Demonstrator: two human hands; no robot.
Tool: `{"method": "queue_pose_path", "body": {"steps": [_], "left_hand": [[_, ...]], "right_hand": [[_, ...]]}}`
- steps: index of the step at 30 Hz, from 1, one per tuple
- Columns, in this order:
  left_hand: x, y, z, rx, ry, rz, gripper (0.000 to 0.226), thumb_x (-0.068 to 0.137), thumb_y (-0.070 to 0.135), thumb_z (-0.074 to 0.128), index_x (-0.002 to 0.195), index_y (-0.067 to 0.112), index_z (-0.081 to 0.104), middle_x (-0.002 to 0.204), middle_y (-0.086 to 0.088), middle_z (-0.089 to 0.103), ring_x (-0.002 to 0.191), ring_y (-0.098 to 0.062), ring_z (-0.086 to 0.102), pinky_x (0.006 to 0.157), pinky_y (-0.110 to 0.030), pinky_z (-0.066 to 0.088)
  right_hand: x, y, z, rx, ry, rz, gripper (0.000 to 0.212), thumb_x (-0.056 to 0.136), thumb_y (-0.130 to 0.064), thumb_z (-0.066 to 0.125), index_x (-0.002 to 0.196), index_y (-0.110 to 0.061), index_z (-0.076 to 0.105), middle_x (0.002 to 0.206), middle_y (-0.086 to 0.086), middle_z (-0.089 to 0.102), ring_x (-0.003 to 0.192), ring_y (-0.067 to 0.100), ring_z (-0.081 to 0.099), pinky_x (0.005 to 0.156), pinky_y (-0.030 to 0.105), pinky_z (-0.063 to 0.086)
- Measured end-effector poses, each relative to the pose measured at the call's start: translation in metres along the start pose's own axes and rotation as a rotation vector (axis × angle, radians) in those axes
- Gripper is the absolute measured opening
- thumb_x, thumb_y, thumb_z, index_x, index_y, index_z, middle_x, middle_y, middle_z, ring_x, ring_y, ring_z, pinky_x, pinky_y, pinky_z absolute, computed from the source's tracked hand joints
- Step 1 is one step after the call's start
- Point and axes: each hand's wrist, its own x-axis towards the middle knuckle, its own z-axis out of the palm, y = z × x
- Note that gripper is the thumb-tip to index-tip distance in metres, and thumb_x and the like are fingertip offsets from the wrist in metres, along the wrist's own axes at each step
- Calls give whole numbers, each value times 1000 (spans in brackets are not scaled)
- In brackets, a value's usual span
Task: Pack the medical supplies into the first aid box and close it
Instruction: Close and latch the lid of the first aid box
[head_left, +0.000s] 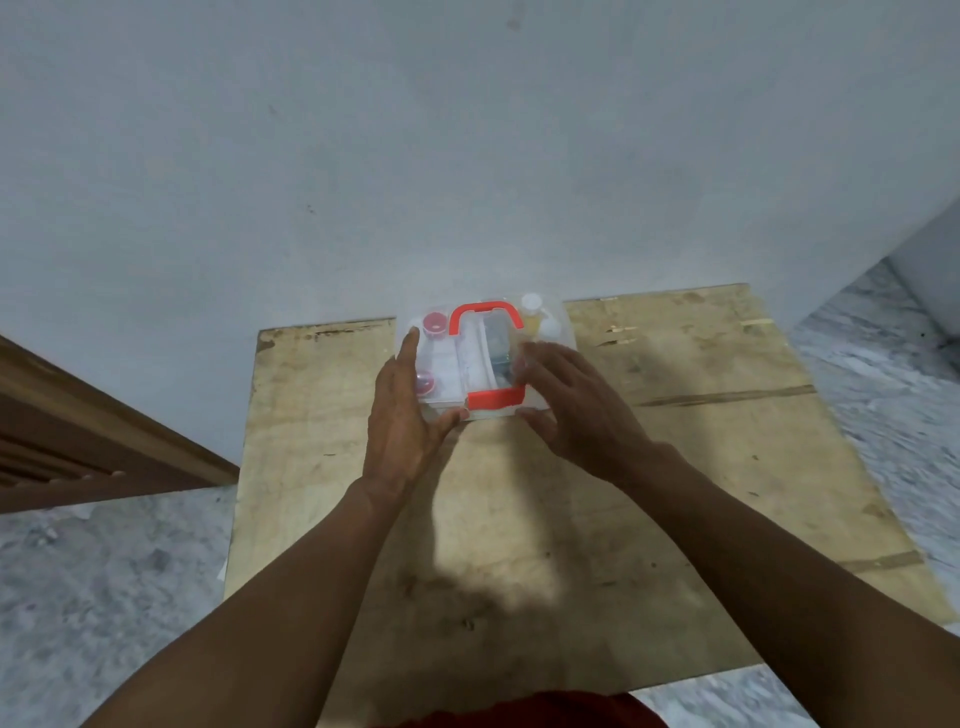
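Both hands, left (402, 410) and right (571, 410), flank the lidded first aid box (483, 358) on a plywood table (675, 467) against the wall (467, 156).

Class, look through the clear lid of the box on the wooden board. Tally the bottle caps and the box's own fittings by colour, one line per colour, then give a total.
Pink caps: 2, one far and one near, at the box's left side
White caps: 2, and, at the far right corner
Red fittings: 2, the handle and the latch
Total: 6

No legible text, label, brand or number anywhere, not even on the first aid box (485, 358).
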Motion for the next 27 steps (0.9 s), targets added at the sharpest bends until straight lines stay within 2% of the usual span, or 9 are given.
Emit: {"method": "queue_pose_path", "body": {"steps": [2,5,10,14,17,20,23,27], "left_hand": [[1,-1,-2,8,-37,28,108,71,44,86,154,23,21,150,9,33,129,-2,36,94,5,28],[-3,3,-5,-57,-48,23,107,68,46,87,151,26,22,152,14,31,132,7,35,99,1,29],[-12,19,5,-155,24,-43,100,68,49,83,146,30,24,145,26,31,126,20,35,96,4,30],[-14,13,17,-130,117,-78,113,62,72,74,152,28,23,155,12,32,137,-6,38,106,-14,36],[-12,7,21,-138,134,-81,114,61,75,72,152,27,24,156,8,33,138,-12,40,111,-30,40],[-11,8,23,-122,145,-86,113,62,74,72,151,24,25,155,5,34,137,-15,42,111,-38,42],[-10,8,24,-120,149,-84,107,65,68,73,150,23,25,155,1,35,137,-18,43,110,-43,43],[-8,5,25,-89,164,-63,97,69,55,78,145,31,22,155,-1,36,136,-18,43,110,-42,43]], "right_hand": [[0,10,2,62,82,121,58,76,-35,79,124,-14,54,143,14,48,129,31,47,105,47,43],[-6,23,13,239,143,273,81,74,-43,79,138,-12,42,147,13,42,131,29,45,106,43,44],[-11,30,38,336,223,291,93,73,-61,71,144,-12,36,154,11,33,140,24,35,107,35,40],[-7,35,59,400,277,300,98,69,-66,71,143,-19,27,156,12,27,143,24,29,112,35,37],[-4,34,69,425,342,287,98,68,-63,75,141,-20,26,154,14,29,140,24,33,113,38,38],[-2,33,72,413,379,290,96,68,-59,78,139,-21,25,152,15,33,137,23,38,112,38,40],[-1,33,75,425,399,290,95,68,-57,78,139,-20,27,151,16,34,137,26,38,109,47,42],[-1,35,79,402,447,292,94,68,-56,79,138,-22,27,150,16,36,138,28,38,105,49,45]]}}
